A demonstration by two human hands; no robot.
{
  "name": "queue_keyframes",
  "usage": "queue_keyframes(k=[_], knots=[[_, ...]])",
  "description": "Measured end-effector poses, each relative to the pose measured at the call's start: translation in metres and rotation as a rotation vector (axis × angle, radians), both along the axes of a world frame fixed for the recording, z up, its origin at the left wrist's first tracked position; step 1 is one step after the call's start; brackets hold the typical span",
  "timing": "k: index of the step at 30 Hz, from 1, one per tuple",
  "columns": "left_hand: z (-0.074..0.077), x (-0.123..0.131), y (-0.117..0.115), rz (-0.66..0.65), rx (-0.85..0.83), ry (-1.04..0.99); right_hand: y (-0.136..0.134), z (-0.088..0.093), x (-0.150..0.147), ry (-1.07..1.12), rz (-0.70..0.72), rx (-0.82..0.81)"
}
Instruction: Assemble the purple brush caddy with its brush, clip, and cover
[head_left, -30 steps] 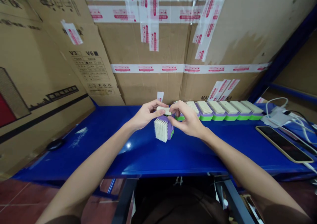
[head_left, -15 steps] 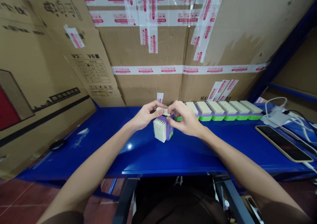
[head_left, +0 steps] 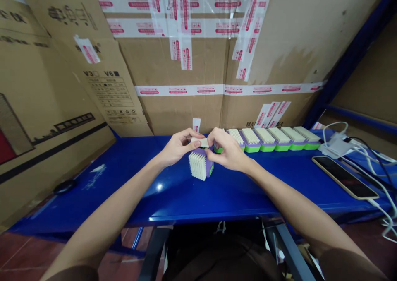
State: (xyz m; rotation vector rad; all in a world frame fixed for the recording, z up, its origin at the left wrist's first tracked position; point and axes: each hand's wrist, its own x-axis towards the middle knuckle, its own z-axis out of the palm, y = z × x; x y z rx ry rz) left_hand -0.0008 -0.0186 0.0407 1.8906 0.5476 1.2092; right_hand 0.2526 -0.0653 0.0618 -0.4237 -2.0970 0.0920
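Before me, taped cardboard (head_left: 182, 111) stands behind a blue table (head_left: 235, 198); light (head_left: 159, 187) glints on it, red floor tiles (head_left: 18, 250) below, a blue post (head_left: 350, 59) on my right.

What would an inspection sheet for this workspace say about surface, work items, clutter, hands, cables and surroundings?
Surface: glossy blue tabletop, whitish mark at left.
Job's things: small pale piece above a purple bristled block; row of similar blocks to the right.
Clutter: phone at right; dark round object at left edge.
Hands: left hand pinches the pale piece; right hand at its right end, grip unclear.
Cables: white cables and a black one at right, by a white adapter.
Surroundings: taped cardboard behind, more at left; red tiled floor.
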Motion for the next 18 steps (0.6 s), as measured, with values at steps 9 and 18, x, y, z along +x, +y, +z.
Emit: queue_keyframes(k=[9,18], knots=[[0.016,0.0,-0.019,0.029,0.153,0.13,-0.001,-0.003,0.008,0.014,0.001,-0.024],[0.018,0.0,-0.023,0.172,0.396,0.246,0.001,-0.018,0.005,0.118,-0.04,-0.181]])
